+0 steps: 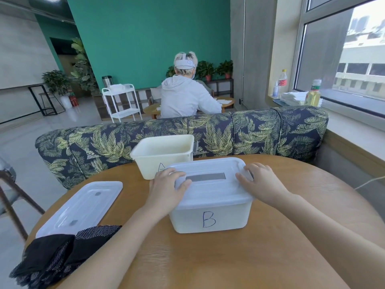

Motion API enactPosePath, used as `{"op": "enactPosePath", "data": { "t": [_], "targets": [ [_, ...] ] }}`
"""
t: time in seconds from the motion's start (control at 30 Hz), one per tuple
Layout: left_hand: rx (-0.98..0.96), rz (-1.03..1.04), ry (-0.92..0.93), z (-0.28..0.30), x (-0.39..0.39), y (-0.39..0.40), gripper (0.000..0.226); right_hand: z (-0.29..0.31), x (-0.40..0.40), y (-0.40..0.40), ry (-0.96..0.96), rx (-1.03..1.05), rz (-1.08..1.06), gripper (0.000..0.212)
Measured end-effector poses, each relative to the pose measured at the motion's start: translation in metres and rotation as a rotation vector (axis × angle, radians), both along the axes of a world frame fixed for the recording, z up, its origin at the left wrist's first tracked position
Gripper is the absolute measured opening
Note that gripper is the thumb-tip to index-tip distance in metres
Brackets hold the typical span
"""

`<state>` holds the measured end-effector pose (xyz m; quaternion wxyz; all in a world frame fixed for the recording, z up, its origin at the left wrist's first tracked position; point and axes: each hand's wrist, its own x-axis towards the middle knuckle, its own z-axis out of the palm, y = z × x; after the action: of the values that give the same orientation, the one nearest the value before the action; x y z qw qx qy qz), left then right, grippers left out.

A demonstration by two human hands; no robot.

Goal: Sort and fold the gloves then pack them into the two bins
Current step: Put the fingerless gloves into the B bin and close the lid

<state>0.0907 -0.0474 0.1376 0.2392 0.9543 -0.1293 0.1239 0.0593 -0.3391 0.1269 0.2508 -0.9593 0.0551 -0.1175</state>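
A white bin marked B stands in the middle of the round wooden table, with a translucent lid on top. My left hand grips the lid's left end, thumb on top and fingers curled at the edge. My right hand grips its right end the same way. Behind it stands an open, lidless white bin marked A. A second lid lies flat on the table to the left. A heap of black dotted gloves lies at the table's near left edge, partly behind my left forearm.
A leaf-patterned sofa back curves round the far side of the table. A person in a white hoodie sits beyond it, facing away. A window sill with bottles runs along the right. A chair stands at the left.
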Motion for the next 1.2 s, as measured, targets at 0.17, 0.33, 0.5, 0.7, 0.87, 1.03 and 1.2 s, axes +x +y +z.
{"op": "enactPosePath", "data": {
  "t": [0.17,0.33,0.5,0.7,0.87,1.03,1.2],
  "targets": [
    [0.132,0.02,0.166,-0.004,0.007,0.007,0.061,0.002,0.006,0.007,0.11,-0.079,0.029,0.053],
    [0.111,0.041,0.194,-0.005,0.005,0.006,0.058,-0.005,0.008,0.004,0.096,-0.002,0.033,0.046],
    [-0.249,0.102,0.218,-0.009,-0.003,0.011,0.062,-0.003,0.001,0.005,0.096,0.245,-0.125,0.039],
    [-0.452,0.184,0.211,-0.013,-0.008,0.014,0.076,-0.007,0.0,0.007,0.204,0.513,-0.225,0.046],
    [-0.469,0.2,0.189,-0.016,-0.009,0.009,0.074,-0.005,-0.004,0.017,0.05,0.243,-0.23,0.04],
    [-0.406,0.178,0.166,-0.019,-0.008,0.005,0.063,-0.009,-0.002,0.022,0.012,0.075,-0.246,0.037],
    [-0.383,0.184,0.145,-0.024,-0.003,0.002,0.058,-0.011,-0.002,0.023,-0.025,-0.034,-0.244,0.031]
  ]
}}
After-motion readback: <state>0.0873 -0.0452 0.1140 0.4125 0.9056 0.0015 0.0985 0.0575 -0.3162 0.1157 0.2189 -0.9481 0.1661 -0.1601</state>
